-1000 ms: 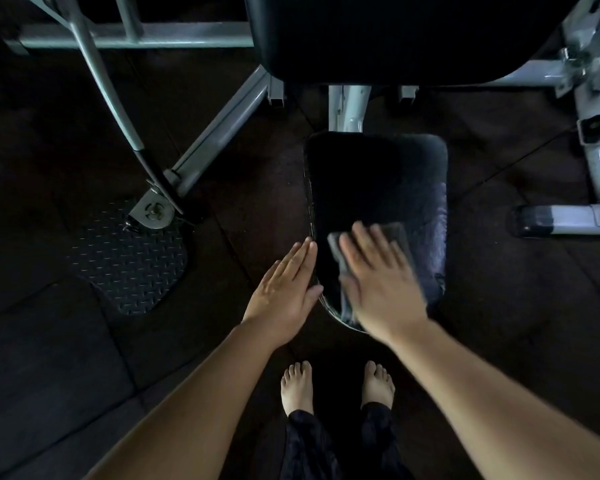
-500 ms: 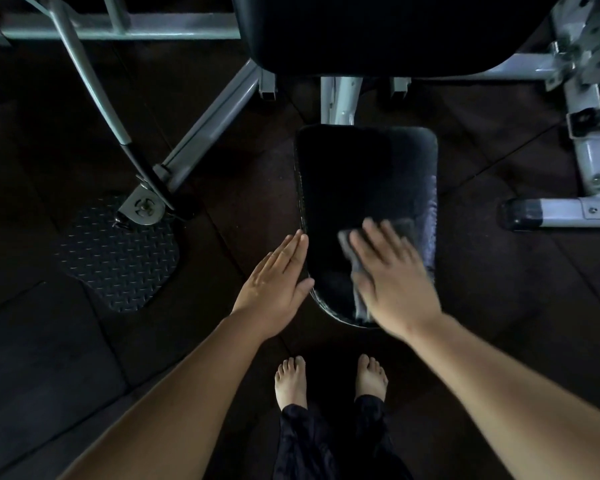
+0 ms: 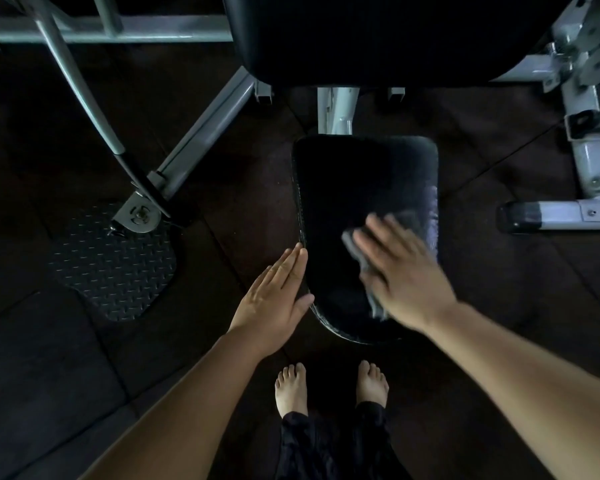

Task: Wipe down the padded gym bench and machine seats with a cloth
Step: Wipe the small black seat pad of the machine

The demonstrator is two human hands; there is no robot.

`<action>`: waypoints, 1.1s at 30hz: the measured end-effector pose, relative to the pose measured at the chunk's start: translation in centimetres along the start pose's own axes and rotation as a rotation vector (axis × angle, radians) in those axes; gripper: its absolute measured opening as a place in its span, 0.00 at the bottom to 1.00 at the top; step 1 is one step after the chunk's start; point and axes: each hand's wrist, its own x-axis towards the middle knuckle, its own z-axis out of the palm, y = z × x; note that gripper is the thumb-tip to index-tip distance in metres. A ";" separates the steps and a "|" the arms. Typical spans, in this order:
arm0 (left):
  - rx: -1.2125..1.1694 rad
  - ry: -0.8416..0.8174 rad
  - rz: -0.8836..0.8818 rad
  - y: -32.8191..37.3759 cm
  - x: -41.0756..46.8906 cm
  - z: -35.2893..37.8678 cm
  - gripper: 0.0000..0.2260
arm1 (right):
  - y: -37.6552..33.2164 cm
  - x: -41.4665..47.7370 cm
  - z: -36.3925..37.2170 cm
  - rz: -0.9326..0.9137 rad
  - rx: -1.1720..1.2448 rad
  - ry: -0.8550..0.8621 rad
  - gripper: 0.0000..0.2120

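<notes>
A black padded machine seat (image 3: 347, 202) lies in the middle of the view, its rounded front end toward me. My right hand (image 3: 400, 275) lies flat on a grey cloth (image 3: 373, 292) and presses it onto the seat's right front part; the hand is motion-blurred. My left hand (image 3: 274, 299) rests flat with fingers together against the seat's left edge, holding nothing. A larger black back pad (image 3: 378, 36) fills the top of the view.
Grey steel frame tubes (image 3: 201, 133) run at the left down to a black tread-plate foot pad (image 3: 115, 265). A white frame leg with a black end cap (image 3: 561, 214) sits at the right. My bare feet (image 3: 291, 389) stand on dark rubber floor tiles below the seat.
My right hand has slid the cloth rightward across the seat, from its left front part to the right side. My left hand stays at the seat's left edge.
</notes>
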 end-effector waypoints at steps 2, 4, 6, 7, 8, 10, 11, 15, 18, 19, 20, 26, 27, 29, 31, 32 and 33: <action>-0.004 -0.005 -0.011 0.1 0.0 0.0 0.33 | 2.5 5.0 -1.1 0.170 0.026 0.083 0.31; -0.007 0.008 -0.005 0.1 0.0 0.1 0.33 | 4.0 10.2 -2.7 0.309 0.052 0.104 0.32; -0.012 0.038 0.005 0.0 0.0 0.2 0.33 | 3.9 14.1 -3.9 0.385 0.078 0.088 0.31; -0.012 0.043 0.005 -0.1 0.0 0.2 0.33 | 3.2 15.1 -4.2 0.412 0.092 0.084 0.31; -0.009 0.043 0.006 -0.1 0.0 0.2 0.33 | 2.1 15.5 -4.2 0.420 0.094 0.086 0.31; -0.002 0.027 0.000 -0.1 0.0 0.1 0.33 | -1.1 14.0 -3.3 0.325 0.063 0.098 0.31; 0.001 0.016 -0.008 -0.1 0.1 0.0 0.33 | -2.8 12.5 -2.4 0.219 0.034 0.097 0.31; 0.013 0.007 -0.013 -0.2 0.0 0.0 0.33 | -3.6 9.6 -0.7 -0.126 -0.033 0.037 0.32; 0.004 0.023 0.009 -0.2 -0.2 0.0 0.33 | -2.4 12.3 -1.8 0.095 0.029 0.047 0.34; 0.006 0.027 0.002 -0.1 -0.2 0.0 0.32 | -2.7 12.4 -1.8 0.164 0.049 0.046 0.35; 0.007 0.023 -0.009 0.0 -0.2 -0.1 0.33 | -3.4 11.7 -1.6 0.190 0.060 0.055 0.36; 0.094 -0.048 -0.063 1.0 -0.4 -1.5 0.34 | -6.6 2.5 0.7 0.096 0.213 0.067 0.28; 0.109 -0.056 -0.072 1.2 -0.6 -1.7 0.35 | -6.7 2.1 0.7 0.093 0.245 0.057 0.27; 0.128 -0.070 -0.110 1.8 -0.7 -2.4 0.35 | -7.0 2.1 -0.2 0.114 0.306 0.024 0.25; 0.149 -0.083 -0.168 2.4 -1.0 -3.6 0.35 | -7.1 2.5 -2.2 0.159 0.365 0.019 0.25; 0.163 -0.089 -0.206 2.8 -1.3 -4.3 0.34 | -7.2 2.6 -3.4 0.171 0.378 0.013 0.24; 0.169 -0.088 -0.251 3.1 -1.8 -5.2 0.33 | -7.4 2.6 -4.8 0.166 0.375 -0.001 0.24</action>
